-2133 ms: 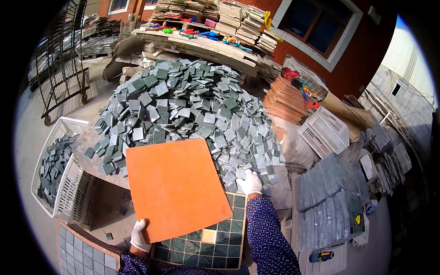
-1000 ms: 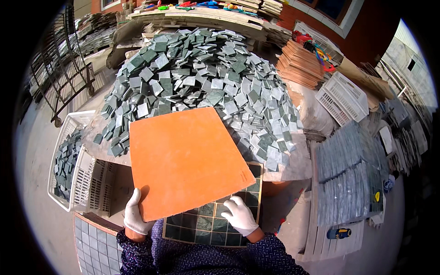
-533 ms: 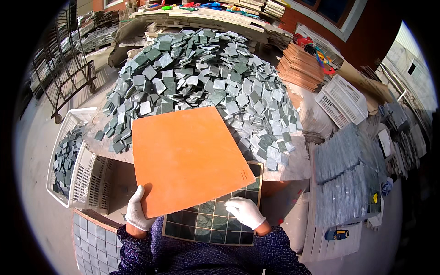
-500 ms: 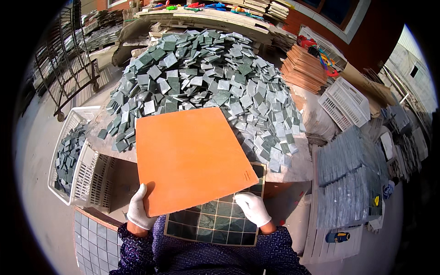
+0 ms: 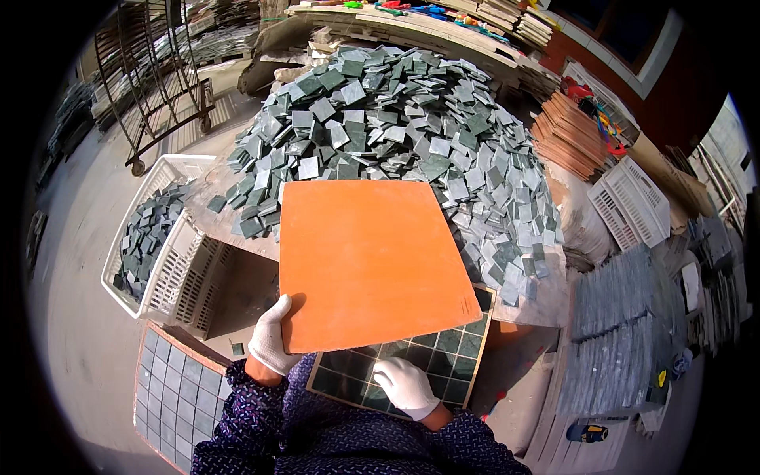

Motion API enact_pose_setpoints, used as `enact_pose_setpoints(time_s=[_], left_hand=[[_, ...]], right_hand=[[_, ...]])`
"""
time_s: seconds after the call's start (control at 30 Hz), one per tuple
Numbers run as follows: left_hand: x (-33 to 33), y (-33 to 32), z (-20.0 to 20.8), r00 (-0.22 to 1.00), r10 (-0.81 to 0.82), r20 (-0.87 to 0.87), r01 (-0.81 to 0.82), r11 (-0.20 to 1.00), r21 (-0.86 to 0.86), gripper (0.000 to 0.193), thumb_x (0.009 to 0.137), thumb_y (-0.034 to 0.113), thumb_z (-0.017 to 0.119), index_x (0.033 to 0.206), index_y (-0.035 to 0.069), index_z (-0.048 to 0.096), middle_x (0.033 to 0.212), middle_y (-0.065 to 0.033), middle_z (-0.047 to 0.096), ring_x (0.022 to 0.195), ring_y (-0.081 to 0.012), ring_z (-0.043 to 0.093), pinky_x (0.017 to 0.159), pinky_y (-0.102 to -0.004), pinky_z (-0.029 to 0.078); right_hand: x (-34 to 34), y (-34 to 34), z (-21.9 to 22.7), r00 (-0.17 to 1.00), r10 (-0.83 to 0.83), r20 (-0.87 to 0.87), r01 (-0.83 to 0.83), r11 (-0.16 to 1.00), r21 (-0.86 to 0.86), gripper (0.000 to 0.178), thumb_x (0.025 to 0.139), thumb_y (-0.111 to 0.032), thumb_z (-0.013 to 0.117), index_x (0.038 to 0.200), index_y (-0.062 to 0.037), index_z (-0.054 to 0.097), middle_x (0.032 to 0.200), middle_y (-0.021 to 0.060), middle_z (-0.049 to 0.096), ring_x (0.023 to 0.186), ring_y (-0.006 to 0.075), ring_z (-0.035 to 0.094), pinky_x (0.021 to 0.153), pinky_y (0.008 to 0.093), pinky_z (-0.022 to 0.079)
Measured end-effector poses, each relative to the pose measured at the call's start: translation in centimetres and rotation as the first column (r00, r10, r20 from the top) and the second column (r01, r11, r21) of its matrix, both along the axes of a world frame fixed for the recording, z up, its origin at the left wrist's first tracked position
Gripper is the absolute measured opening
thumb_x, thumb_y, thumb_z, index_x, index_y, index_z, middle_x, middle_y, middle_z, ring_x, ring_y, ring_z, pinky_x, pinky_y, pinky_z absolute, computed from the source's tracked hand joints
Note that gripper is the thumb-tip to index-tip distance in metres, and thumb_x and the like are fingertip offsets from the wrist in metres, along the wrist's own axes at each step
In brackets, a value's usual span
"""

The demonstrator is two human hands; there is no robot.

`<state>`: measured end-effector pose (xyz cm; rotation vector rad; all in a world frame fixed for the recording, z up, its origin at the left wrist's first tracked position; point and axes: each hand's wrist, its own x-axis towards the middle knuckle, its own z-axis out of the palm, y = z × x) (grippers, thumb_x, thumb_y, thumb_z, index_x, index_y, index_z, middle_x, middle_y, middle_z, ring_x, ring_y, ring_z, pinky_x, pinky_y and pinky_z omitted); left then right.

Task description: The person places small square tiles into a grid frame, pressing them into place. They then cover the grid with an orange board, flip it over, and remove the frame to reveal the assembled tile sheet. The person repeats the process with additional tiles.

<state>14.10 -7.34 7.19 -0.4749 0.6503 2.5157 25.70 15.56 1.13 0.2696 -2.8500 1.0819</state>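
Beyond the heap of grey-green tile pieces (image 5: 396, 134), the orange board (image 5: 372, 261) lies tilted over the near mosaic tile sheet (image 5: 412, 368), its near-left corner gripped by the gloved left hand (image 5: 273, 336), while the right hand (image 5: 405, 386) presses flat on the sheet, holding nothing.

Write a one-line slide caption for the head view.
Gloved left hand grips an orange board over a green tile grid pressed by the right hand, before a tile heap.

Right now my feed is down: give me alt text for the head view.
A gloved left hand grips the near corner of an orange board lying over a green tile grid, where the gloved right hand rests. Behind lies a heap of loose grey-green tiles; a white crate sits left.
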Motion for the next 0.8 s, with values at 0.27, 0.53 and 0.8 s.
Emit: enact_pose_setpoints(time_s=[0.27, 0.53, 0.8], left_hand=[[-0.1, -0.2, -3.3, 0.999, -0.012, -0.051, 0.011, 0.999, -0.035, 0.054, 0.091, 0.027, 0.061, 0.136, 0.005, 0.043, 0.132, -0.0163, 0.054, 0.116, -0.0337, 0.057, 0.095, -0.0487, 0.049], [0.3, 0.6, -1.9, 0.995, -0.023, -0.101, 0.018, 0.999, -0.049, 0.056, 0.091, 0.033, 0.063, 0.135, 0.003, 0.045, 0.13, -0.0172, 0.056, 0.11, -0.0338, 0.06, 0.089, -0.0474, 0.053], [0.1, 0.3, -1.6, 0.99, -0.017, -0.141, 0.001, 0.994, -0.114, 0.055, 0.095, 0.037, 0.055, 0.138, 0.005, 0.043, 0.136, -0.0165, 0.051, 0.116, -0.0345, 0.056, 0.092, -0.0493, 0.051]], right_hand=[[-1.3, -4.7, -2.2, 0.999, -0.021, -0.024, 0.03, 0.881, 0.471, 0.041, 0.075, -0.022, 0.073, 0.109, -0.0059, 0.056, 0.105, 0.0119, 0.056, 0.092, 0.026, 0.06, 0.076, 0.037, 0.053], [-3.0, -4.3, -1.7, 0.997, -0.065, -0.049, 0.075, 0.961, 0.264, 0.032, 0.075, -0.019, 0.067, 0.102, -0.0029, 0.06, 0.1, 0.0164, 0.056, 0.081, 0.0292, 0.061, 0.069, 0.0413, 0.051], [-2.8, 6.3, -0.3, 0.922, -0.229, 0.314, 0.319, 0.907, -0.276, 0.034, 0.089, -0.02, 0.06, 0.118, -0.0031, 0.058, 0.101, 0.0196, 0.068, 0.091, 0.0361, 0.066, 0.076, 0.0399, 0.052]])
